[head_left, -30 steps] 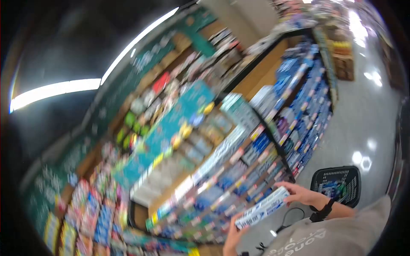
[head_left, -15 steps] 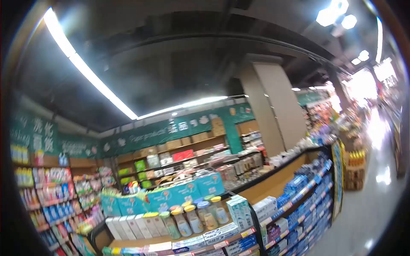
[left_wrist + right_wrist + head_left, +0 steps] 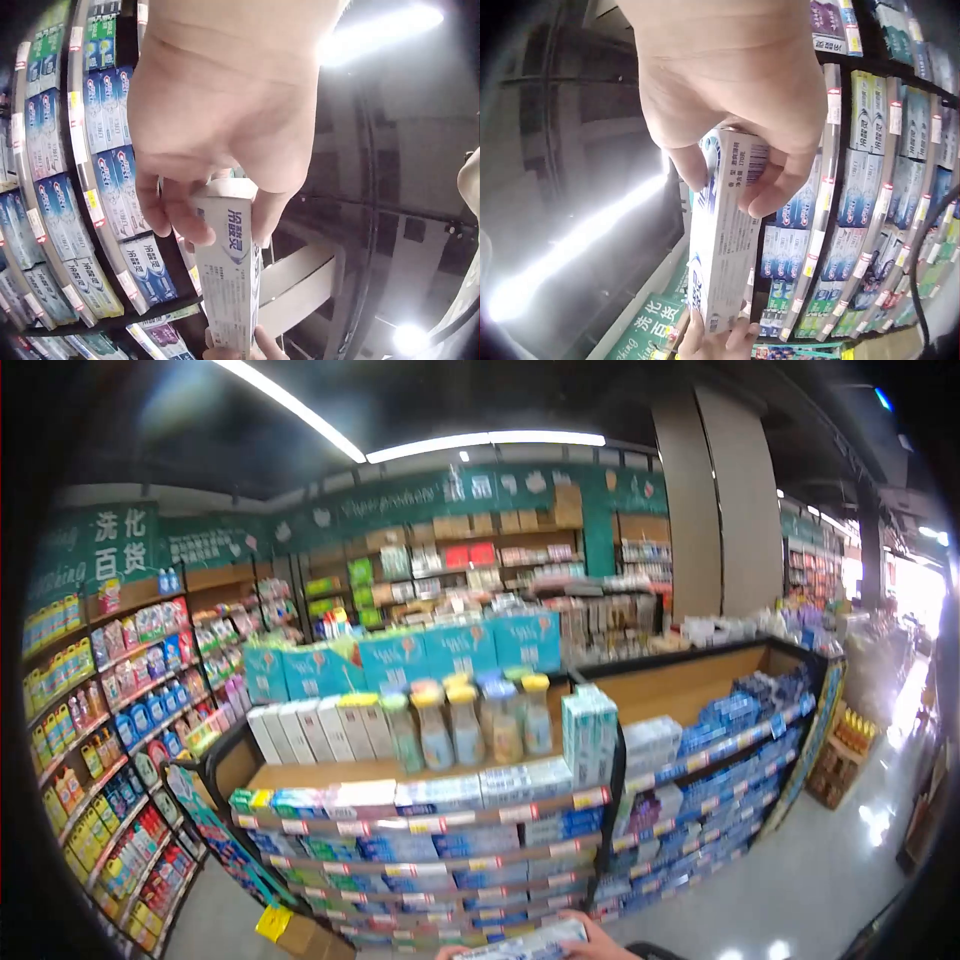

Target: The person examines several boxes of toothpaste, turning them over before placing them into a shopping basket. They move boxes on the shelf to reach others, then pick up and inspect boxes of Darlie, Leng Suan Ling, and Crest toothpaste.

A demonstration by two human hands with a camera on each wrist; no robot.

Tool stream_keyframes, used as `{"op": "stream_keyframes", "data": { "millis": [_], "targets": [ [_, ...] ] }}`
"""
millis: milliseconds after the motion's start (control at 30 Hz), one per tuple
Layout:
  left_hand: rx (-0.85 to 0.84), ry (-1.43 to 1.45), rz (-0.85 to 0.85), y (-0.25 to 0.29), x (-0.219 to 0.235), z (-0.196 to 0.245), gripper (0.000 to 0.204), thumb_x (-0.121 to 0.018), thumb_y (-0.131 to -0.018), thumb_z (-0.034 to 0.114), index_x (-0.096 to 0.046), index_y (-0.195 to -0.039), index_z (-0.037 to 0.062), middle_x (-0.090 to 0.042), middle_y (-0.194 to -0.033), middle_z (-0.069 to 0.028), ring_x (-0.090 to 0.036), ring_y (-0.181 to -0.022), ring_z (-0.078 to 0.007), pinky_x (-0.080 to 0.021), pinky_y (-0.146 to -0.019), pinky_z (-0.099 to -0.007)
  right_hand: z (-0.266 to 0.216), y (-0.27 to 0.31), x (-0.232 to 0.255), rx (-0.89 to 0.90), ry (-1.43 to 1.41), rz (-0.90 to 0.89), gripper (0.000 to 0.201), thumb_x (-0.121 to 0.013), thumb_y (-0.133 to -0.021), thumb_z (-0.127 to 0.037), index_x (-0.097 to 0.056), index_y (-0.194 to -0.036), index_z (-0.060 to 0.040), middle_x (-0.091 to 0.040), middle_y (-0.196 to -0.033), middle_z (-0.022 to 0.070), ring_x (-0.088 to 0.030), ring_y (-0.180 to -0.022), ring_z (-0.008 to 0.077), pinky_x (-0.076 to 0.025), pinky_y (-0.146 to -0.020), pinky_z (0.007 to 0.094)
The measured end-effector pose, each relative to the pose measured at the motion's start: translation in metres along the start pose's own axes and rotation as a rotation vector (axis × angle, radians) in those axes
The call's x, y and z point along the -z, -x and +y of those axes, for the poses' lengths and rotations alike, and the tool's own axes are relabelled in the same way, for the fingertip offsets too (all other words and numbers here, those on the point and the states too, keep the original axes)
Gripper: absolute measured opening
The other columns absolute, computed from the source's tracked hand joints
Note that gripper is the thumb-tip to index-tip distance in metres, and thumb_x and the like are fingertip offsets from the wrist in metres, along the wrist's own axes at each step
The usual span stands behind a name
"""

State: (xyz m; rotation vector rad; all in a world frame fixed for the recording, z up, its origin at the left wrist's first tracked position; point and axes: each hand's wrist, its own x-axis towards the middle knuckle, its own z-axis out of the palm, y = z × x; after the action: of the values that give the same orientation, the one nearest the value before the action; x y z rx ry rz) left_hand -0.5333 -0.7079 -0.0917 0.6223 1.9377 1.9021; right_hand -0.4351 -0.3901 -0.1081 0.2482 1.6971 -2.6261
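Both hands hold one long white toothpaste box (image 3: 530, 944) by its two ends, low in the head view. In the left wrist view the left hand (image 3: 225, 112) pinches the near end of the box (image 3: 229, 277) between thumb and fingers. The right hand (image 3: 735, 90) grips the other end of the box (image 3: 724, 240) in the right wrist view, thumb on one side and fingers on the other. At the head view's bottom edge, the right hand (image 3: 598, 942) shows partly, and little of the left is visible.
A shelf unit (image 3: 420, 822) of toothpaste boxes stands in front, with lidded bottles (image 3: 465, 730) and teal cartons (image 3: 395, 660) on top. Shelves of bottles (image 3: 140, 720) line the left side. A cardboard box (image 3: 312, 938) lies on the floor, and an aisle (image 3: 840, 860) runs at right.
The head view has swung level toward the shelves, and both hands now show only at its bottom edge. The box is still held in both hands.
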Motion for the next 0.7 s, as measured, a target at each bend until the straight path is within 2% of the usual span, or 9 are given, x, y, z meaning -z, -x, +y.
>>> {"op": "stream_keyframes", "data": {
  "millis": [33, 67, 133, 200, 233, 300, 500, 667, 700],
  "targets": [
    [0.03, 0.042, 0.024, 0.003, -0.001, 0.006, 0.065, -0.08, -0.082, 0.011, -0.048, -0.139, 0.0106, -0.06, -0.124, -0.007, -0.06, -0.112, -0.0186, -0.054, -0.088, -0.0329, -0.019, 0.0, -0.011, -0.035, -0.02, -0.01, 0.078, -0.075, -0.092, -0.013, -0.033, -0.157, -0.0134, -0.058, -0.129, 0.0091, -0.062, -0.11, 0.0201, -0.057, -0.083, 0.0389],
    [0.029, 0.036, 0.033, 0.005, -0.003, 0.016, 0.064, -0.082, -0.081, 0.012, -0.05, -0.136, 0.0101, -0.06, -0.122, -0.0063, -0.061, -0.108, -0.0176, -0.055, -0.082, -0.0314, -0.033, -0.001, -0.017, -0.06, -0.039, -0.017, 0.076, -0.073, -0.095, -0.012, -0.032, -0.159, -0.0118, -0.059, -0.128, 0.0095, -0.063, -0.107, 0.0182, -0.057, -0.081, 0.0372],
    [0.02, 0.021, 0.044, 0.006, -0.001, 0.032, 0.063, -0.086, -0.077, 0.015, -0.052, -0.131, 0.009, -0.061, -0.117, -0.0051, -0.062, -0.1, -0.0158, -0.056, -0.071, -0.0284, -0.039, 0.002, -0.023, 0.004, -0.067, -0.077, 0.077, -0.073, -0.094, -0.009, -0.031, -0.159, -0.0126, -0.059, -0.129, 0.0108, -0.063, -0.106, 0.0194, -0.056, -0.081, 0.0364],
    [-0.066, 0.041, 0.029, -0.001, 0.002, 0.036, 0.064, -0.086, -0.077, 0.016, -0.053, -0.131, 0.0079, -0.061, -0.117, -0.0045, -0.062, -0.093, -0.0139, -0.053, -0.06, -0.025, -0.044, 0.007, -0.025, 0.001, -0.127, -0.101, 0.08, -0.073, -0.093, -0.01, -0.03, -0.161, -0.0126, -0.057, -0.13, 0.0101, -0.061, -0.104, 0.0196, -0.055, -0.081, 0.0359],
    [-0.024, 0.037, 0.029, 0.0, 0.003, 0.045, 0.064, -0.086, -0.077, 0.016, -0.053, -0.131, 0.0074, -0.061, -0.117, -0.0046, -0.062, -0.094, -0.014, -0.053, -0.062, -0.0254, -0.046, 0.011, -0.027, 0.018, -0.133, -0.104, 0.08, -0.073, -0.093, -0.01, -0.03, -0.161, -0.0126, -0.057, -0.13, 0.0101, -0.061, -0.104, 0.0198, -0.055, -0.081, 0.0359],
    [-0.044, -0.002, 0.017, -0.007, 0.0, 0.054, 0.062, -0.084, -0.077, 0.012, -0.055, -0.131, 0.0064, -0.061, -0.118, -0.0049, -0.061, -0.097, -0.0141, -0.054, -0.065, -0.0258, -0.046, 0.018, -0.025, 0.051, -0.146, -0.121, 0.079, -0.072, -0.094, -0.01, -0.03, -0.161, -0.0127, -0.057, -0.131, 0.0101, -0.061, -0.105, 0.0201, -0.055, -0.081, 0.0356],
    [-0.029, -0.023, -0.04, -0.026, -0.026, 0.045, 0.057, -0.078, -0.077, 0.003, -0.057, -0.13, 0.0046, -0.061, -0.117, -0.0052, -0.06, -0.101, -0.015, -0.054, -0.068, -0.0275, -0.055, 0.04, -0.005, 0.069, -0.003, 0.025, 0.073, -0.07, -0.098, -0.016, -0.031, -0.16, -0.0128, -0.057, -0.135, 0.0085, -0.059, -0.109, 0.0167, -0.055, -0.082, 0.0325],
    [0.011, -0.06, -0.254, -0.05, -0.029, 0.043, 0.059, -0.077, -0.084, 0.009, -0.056, -0.139, 0.0086, -0.061, -0.127, -0.0068, -0.061, -0.1, -0.0148, -0.054, -0.067, -0.0271, -0.061, 0.067, 0.0, 0.094, 0.057, 0.132, 0.07, -0.068, -0.1, -0.021, -0.032, -0.16, -0.0149, -0.057, -0.135, 0.008, -0.058, -0.112, 0.0153, -0.055, -0.085, 0.0304],
    [0.051, -0.02, -0.281, -0.054, -0.027, 0.05, 0.054, -0.08, -0.082, 0.005, -0.058, -0.132, 0.0039, -0.066, -0.11, -0.008, -0.067, -0.092, -0.0158, -0.058, -0.071, -0.0284, -0.054, 0.071, 0.005, 0.068, 0.093, 0.158, 0.071, -0.069, -0.1, -0.023, -0.032, -0.16, -0.0155, -0.057, -0.136, 0.0083, -0.058, -0.113, 0.0162, -0.054, -0.088, 0.0305]
  ]
}}
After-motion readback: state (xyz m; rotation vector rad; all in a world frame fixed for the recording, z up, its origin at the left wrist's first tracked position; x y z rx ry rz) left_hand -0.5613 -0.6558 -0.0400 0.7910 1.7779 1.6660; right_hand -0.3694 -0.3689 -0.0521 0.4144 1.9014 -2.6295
